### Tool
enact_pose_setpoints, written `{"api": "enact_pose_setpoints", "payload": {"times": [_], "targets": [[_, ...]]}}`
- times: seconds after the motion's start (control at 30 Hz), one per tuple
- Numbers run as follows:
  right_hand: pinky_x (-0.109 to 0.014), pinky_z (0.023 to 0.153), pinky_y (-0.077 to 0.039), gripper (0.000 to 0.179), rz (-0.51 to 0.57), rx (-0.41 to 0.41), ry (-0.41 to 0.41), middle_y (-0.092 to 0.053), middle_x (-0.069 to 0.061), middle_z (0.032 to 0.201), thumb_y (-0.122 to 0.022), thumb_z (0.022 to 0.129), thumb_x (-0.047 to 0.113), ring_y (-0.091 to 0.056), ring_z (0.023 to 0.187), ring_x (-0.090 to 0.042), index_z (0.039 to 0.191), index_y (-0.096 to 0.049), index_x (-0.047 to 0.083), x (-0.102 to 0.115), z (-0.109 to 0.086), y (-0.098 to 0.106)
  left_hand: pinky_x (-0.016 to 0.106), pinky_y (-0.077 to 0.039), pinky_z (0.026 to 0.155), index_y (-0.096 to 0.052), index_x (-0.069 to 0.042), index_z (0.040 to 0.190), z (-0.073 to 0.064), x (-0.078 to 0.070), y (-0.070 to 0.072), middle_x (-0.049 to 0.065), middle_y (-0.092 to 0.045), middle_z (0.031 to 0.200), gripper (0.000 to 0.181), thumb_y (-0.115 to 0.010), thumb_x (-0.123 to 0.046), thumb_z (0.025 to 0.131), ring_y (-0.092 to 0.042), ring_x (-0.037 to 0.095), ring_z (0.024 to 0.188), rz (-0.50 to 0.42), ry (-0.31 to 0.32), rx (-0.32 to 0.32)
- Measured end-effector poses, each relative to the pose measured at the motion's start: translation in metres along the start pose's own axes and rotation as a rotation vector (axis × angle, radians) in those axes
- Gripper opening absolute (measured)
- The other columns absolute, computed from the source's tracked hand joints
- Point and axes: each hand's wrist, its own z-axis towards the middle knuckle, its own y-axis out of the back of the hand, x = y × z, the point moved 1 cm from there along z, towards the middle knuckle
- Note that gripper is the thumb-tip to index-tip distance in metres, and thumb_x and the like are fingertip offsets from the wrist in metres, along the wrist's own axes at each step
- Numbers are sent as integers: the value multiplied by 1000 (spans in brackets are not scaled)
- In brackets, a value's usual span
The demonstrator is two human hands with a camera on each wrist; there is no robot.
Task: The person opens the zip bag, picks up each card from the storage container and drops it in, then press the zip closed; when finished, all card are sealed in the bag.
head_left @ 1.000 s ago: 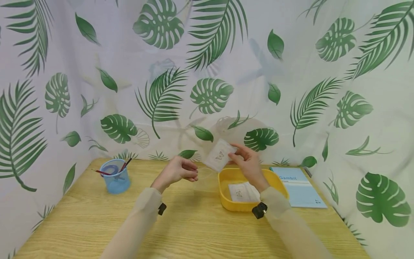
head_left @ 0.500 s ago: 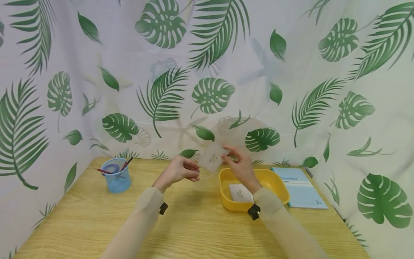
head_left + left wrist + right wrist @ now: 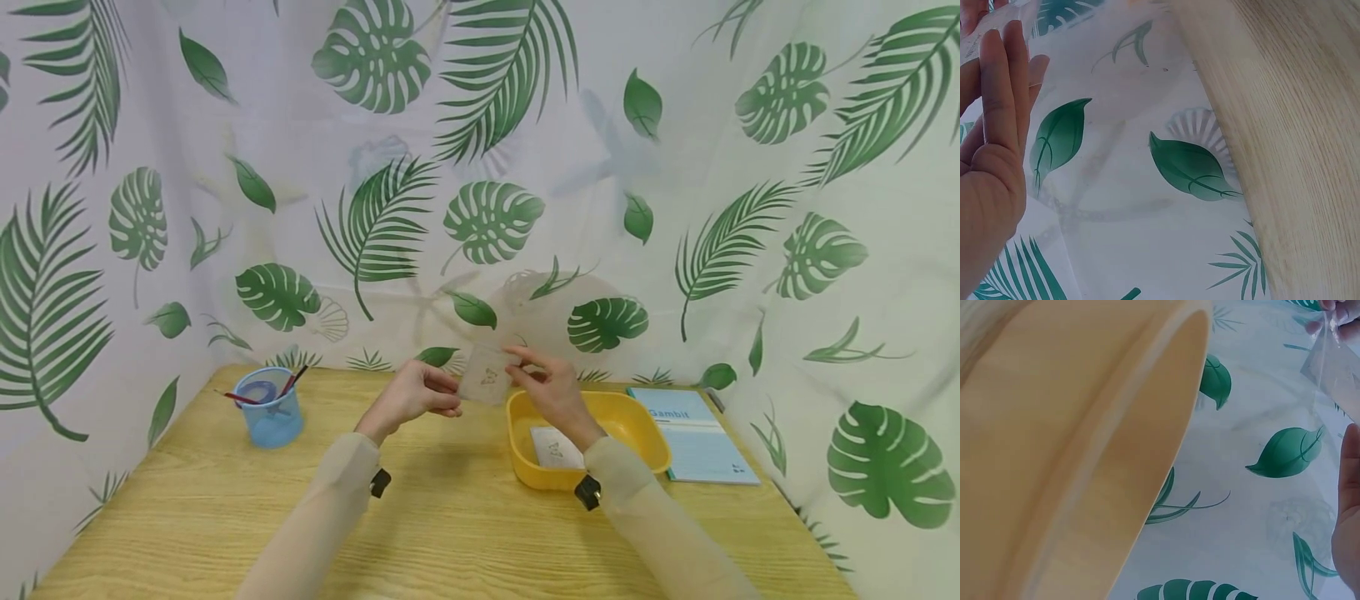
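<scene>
My left hand (image 3: 411, 396) pinches the edge of a clear plastic bag (image 3: 1330, 334), which is hard to make out in the head view. From the other side, my right hand (image 3: 555, 398) holds a small white square packet with a butterfly print (image 3: 486, 375) between thumb and fingers. The packet is up against the bag above the table; whether it is inside or behind the film I cannot tell. Below my right wrist, a second white packet (image 3: 555, 447) with the same print lies in a yellow basket (image 3: 536, 477), partly hidden by that arm.
A blue mesh pen cup (image 3: 273, 423) with pencils and a roll of tape stands at the left of the wooden table (image 3: 420, 533). A light-blue notebook (image 3: 708, 442) lies to the right of the basket. A leaf-print curtain (image 3: 480, 150) hangs behind.
My right hand has moved left and slightly down with the packet, bringing it close to my left fingers and the bag. The packet has turned more upright. My left hand stays nearly still.
</scene>
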Motion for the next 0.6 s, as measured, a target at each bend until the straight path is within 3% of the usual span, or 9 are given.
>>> {"api": "enact_pose_setpoints", "payload": {"times": [0.27,0.47,0.6], "targets": [[-23,73,-61,26,-49,57,51,-73,-8,110,-66,94,13,-67,85,-23,120,-71,11,-6,-5,-7,43,-62,83,-66,12,115,2,1,-1,26,-69,108,30,-70,4,86,-74,23,82,16,-22,6],[-23,73,-60,25,-73,100,47,-72,-6,115,-64,95,12,-68,85,-20,120,-71,11,-8,-7,-9,37,-63,78,-67,11,114,2,-1,0,25,-70,106,29,-71,5,85,-74,23,81,1,-28,-6],[-24,77,-60,25,-97,125,48,-71,-6,118,-64,96,12,-68,89,-18,120,-72,12,-9,-7,-8,41,-62,80,-68,10,112,3,-4,0,23,-71,103,28,-71,5,85,-74,22,79,-14,-33,-6]]}}
